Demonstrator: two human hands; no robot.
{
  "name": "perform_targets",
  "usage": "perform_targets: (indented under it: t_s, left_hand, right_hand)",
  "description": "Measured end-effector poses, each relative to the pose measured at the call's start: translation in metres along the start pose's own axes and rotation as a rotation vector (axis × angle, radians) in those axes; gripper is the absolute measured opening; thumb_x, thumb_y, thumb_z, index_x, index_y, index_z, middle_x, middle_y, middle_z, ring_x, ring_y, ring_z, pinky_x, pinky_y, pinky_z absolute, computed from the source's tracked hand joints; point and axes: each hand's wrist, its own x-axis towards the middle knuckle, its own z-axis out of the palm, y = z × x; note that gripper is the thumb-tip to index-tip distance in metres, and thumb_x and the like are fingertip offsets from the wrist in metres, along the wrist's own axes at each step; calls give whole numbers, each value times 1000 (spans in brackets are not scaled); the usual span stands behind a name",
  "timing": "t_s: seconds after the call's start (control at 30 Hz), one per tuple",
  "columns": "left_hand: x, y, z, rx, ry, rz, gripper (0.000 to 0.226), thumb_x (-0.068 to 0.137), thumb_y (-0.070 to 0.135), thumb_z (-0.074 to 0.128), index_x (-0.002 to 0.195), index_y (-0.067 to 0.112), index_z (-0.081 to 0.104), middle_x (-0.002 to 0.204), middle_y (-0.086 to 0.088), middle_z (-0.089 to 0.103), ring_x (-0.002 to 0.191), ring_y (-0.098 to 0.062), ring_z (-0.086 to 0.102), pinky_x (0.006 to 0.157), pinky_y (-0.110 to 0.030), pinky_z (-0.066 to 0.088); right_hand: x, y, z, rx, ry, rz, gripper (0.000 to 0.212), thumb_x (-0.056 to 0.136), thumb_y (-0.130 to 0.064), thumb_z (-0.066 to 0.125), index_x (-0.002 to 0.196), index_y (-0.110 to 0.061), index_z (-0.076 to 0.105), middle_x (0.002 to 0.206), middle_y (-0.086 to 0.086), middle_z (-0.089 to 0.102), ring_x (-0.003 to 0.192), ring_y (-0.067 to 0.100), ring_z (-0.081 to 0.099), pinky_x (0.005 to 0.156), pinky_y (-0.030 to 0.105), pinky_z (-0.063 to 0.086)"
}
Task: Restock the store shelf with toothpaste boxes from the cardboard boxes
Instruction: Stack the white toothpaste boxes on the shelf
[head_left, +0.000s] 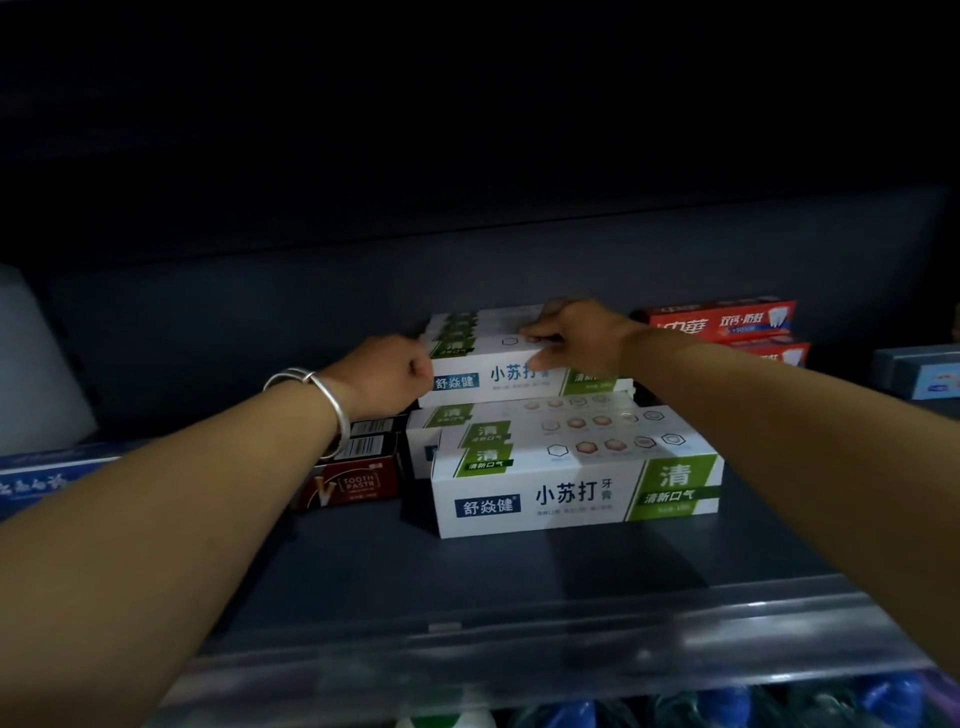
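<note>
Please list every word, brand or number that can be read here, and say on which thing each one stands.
"舒焱健", "小苏打 牙膏", "清", "清新口气": front white-and-green toothpaste box; partly repeated on the upper box under both hands.
"TOOTH PASTE": dark red box.
"中华": red box.
Blue box: script blurred.
Barcode digits, small print: unreadable.

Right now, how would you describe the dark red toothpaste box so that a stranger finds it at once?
Look at the dark shelf and find the white-and-green toothpaste boxes stacked in its middle. Just left of them, under the wrist with the silver bangle, lies the dark red box. It alone carries Latin letters, "TOOTH PASTE", and barcodes on top.
</note>
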Motion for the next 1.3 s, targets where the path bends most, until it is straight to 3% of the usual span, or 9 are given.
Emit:
perform_targets:
  t_s: [0.27,0.63,0.83,1.0,1.1,1.2,1.3]
  left_hand:
    - [-1,9,8,-20,-70,-9,22,94,16,50,102,3,66,99,-2,62,87,-11,51,68,-19,39]
    - [-4,13,11,-21,-78,-7,24,96,18,48,104,4,65,111,-7,63,92,-13,52,77,-20,38]
    - [-8,18,13,10,-91,-15,27,97,20,44,107,5,64,113,-7,62,95,-15,53,82,-25,43]
    - [-17,23,14,46,-94,-22,27,97,18,42,107,4,63,110,-8,61,90,-16,50,77,-24,41]
    - [-27,27,11,62,-88,-14,26,96,18,43,110,6,61,115,-10,61,99,-21,55,86,-30,45]
    - [-43,33,6,77,-66,14,25,94,18,47,115,9,59,119,-7,58,108,-23,54,89,-26,43]
    - [-64,40,-1,103,-49,41,31,92,17,51,122,10,54,126,-9,53,112,-23,52,92,-25,41]
  right_hand:
    - [1,-3,3,-121,21,-15,53,92,-34,53,142,-20,40,131,2,39,128,21,30,111,34,24]
    - [0,-6,10,-189,34,7,52,97,-31,45,147,-23,30,152,2,29,141,23,21,116,34,14]
    - [-3,-10,12,-115,69,57,48,97,-28,48,143,-23,38,148,7,39,134,25,38,113,35,29]
    - [-11,-18,17,-201,84,72,45,97,-30,47,141,-23,40,136,9,51,122,27,49,104,38,40]
    - [-22,-28,17,-276,152,60,49,94,-32,51,139,-20,38,134,8,51,122,28,47,106,39,37]
    - [-38,-43,14,-333,142,78,49,94,-29,53,140,-19,39,135,7,48,126,28,43,109,39,31]
    - [-59,-63,10,-375,116,106,43,92,-21,52,134,-16,46,129,8,52,119,29,47,103,39,36]
